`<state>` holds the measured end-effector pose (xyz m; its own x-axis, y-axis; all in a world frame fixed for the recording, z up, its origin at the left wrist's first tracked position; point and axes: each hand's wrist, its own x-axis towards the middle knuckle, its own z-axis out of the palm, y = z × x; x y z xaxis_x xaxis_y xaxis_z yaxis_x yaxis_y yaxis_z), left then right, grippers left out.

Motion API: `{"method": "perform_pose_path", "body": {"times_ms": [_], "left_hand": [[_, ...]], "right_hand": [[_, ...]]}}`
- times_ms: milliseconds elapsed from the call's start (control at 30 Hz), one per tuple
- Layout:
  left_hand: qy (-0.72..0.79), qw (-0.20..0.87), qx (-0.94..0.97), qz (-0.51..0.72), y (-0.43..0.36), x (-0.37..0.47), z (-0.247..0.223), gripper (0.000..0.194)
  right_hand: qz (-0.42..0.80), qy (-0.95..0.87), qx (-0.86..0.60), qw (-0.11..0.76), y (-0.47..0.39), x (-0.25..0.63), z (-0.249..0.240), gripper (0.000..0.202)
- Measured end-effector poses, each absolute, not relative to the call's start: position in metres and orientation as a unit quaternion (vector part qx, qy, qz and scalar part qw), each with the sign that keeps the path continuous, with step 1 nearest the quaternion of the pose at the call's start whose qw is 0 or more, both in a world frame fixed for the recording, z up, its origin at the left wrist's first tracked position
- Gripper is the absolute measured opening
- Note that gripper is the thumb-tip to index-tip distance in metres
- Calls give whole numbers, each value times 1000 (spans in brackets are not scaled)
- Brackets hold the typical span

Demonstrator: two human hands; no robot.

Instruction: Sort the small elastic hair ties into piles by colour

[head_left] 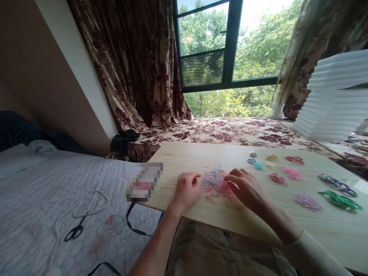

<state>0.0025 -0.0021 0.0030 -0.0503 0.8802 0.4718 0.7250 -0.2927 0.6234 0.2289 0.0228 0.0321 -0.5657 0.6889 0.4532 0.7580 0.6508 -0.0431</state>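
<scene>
A loose pile of small elastic bands [217, 183], pink, blue and pale mixed, lies on the wooden table [184, 157]. At the pile's left edge rests my left hand [187, 188], its fingers curled in; whatever they may hold is hidden. My right hand [245, 187] reaches over the pile's right side, fingers bent but apart, fingertips at the pink bands. To the right lie sorted little heaps: pink bands [292, 173], purple bands [309, 202] and blue bands [259, 165]. Beyond them are red hair ties [294, 159] and a green hair tie [340, 200].
A dark patterned hair tie [337, 184] lies near the table's right side. A blurred-out flat object [145, 182] sits at the left corner. On the bed [86, 176] are scissors [75, 232], a white cable [59, 226] and a clear bag [114, 223].
</scene>
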Motion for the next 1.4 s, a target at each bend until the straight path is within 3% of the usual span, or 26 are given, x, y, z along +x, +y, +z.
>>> {"method": "perform_pose_path", "body": {"times_ms": [367,567,967,1400], "left_hand": [[587,96,679,429,-2,1,2,16],[585,100,680,430,-1,1,0,17],[574,102,688,433,0,-2,-4,16],[580,102,689,423,0,-2,-4,17]], "right_hand": [[-70,-867,-399,292,-2,247,34,27],[22,-830,-437,346,-27,256,30,32],[4,-790,-531,305,-50,291,19,32],[9,-804,-518,291,-48,281,19,29]]}}
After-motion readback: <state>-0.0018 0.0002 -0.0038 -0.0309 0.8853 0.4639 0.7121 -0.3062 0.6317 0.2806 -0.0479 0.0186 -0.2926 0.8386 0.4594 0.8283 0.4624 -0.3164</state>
